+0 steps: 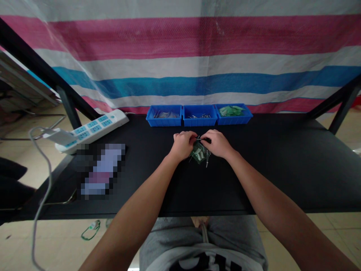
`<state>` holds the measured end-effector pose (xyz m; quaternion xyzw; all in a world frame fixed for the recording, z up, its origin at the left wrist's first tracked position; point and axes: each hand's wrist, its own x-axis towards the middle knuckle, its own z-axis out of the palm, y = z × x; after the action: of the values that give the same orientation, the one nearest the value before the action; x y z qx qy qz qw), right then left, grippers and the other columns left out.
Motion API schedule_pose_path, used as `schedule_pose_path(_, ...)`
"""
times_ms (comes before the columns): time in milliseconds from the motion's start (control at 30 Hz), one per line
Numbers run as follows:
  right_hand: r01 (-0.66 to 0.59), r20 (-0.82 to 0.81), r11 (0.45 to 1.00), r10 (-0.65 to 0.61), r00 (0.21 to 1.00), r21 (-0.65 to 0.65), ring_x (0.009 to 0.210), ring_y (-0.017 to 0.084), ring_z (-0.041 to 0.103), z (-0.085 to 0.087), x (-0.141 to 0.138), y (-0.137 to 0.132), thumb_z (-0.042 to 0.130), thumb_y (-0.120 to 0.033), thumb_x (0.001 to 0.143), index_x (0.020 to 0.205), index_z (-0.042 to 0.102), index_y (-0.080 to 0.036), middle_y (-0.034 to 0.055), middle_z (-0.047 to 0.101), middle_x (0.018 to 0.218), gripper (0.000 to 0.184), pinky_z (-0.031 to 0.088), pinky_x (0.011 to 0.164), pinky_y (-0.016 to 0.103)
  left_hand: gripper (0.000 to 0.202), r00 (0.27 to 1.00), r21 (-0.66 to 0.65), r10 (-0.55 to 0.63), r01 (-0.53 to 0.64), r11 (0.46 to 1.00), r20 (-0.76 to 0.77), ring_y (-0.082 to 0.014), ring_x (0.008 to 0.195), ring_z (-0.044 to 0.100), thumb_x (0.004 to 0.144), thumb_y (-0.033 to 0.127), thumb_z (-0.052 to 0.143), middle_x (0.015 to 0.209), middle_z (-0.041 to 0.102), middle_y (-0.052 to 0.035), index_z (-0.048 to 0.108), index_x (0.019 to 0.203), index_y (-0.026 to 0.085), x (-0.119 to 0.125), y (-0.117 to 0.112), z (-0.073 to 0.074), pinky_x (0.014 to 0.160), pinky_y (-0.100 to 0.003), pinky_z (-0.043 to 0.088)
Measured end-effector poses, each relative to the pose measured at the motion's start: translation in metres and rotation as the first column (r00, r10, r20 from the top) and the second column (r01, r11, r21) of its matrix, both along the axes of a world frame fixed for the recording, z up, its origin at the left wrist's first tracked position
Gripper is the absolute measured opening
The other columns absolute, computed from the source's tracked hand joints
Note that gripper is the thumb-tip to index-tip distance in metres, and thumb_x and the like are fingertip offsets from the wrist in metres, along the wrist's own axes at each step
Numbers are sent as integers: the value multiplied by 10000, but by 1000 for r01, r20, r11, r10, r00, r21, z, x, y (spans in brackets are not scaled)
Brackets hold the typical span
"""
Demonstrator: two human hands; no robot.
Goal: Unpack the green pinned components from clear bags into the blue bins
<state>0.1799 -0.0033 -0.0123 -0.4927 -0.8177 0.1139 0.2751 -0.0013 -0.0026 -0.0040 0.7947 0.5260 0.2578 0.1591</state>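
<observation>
Pin (202,139) held at fingertips | fingers (195,136) of left hand (182,145) and right hand (217,143) closed on it | green packet (199,153) below, on worktop (270,177) | steady, close pinch is judged best

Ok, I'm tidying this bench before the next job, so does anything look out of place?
Yes: a green loop of cord lies on the floor below the front edge of the black table. It looks dropped, since the other small parts sit in the blue plastic bins or on the table.
</observation>
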Motion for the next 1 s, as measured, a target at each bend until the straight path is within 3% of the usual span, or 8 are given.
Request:
schedule_pose_path(133,5,-35,1000,-5,999,-5,871,212,596,-1,0,0,603,-217,834,898,724,-186,74,689,895,140,472,791,349,224,1000,57,-5,4,998,14,-223,949,652,902,196,482,967,745,-55,700,953,205,0,1,-1,889,-386,396)
schedule_pose_path(367,5,-241,997,15,970,82,862,195,619,6,-3,-4,577,-275,865,934,706,-169,86,682,952,180,489,767,326,223,996,183,-5,-10,983,85,-196,905,659,925,230,500,931,747,-41,716,978,222,0,-2,2,881,-366,391)
schedule_pose_path(600,-12,-388,1000,13,922,4,729,165,606,11,-6,-7,586,-307,861,814,674,-181,54,672,822,161,475,669,294,257,976,124,-146,126,984,164,-177,885,658,864,205,589,920,727,-41,653,1113,201,-1,-4,3,864,-326,472)
schedule_pose_path(767,-11,-462,996,-33,886,-92,665,156,599,11,-7,-9,622,-362,830,801,668,-176,37,676,756,194,460,633,284,370,928,104,-202,178,979,313,-156,852,649,864,173,558,946,708,-52,589,1232,178,1,-7,2,796,-293,510)
schedule_pose_path(867,1,-444,994,-47,895,-105,626,143,571,11,-7,-10,580,-391,857,801,678,-173,24,666,706,246,428,601,271,295,891,61,-131,116,991,434,-138,794,641,860,195,562,900,693,-36,619,1149,184,2,-7,3,743,-272,510)
schedule_pose_path(1000,-47,-417,987,-21,909,-152,628,141,570,10,-8,-9,533,-385,881,814,690,-162,21,669,700,281,417,604,266,179,775,-33,-63,108,994,629,-132,768,644,820,193,594,845,676,-27,598,997,171,4,-5,3,721,-262,511)
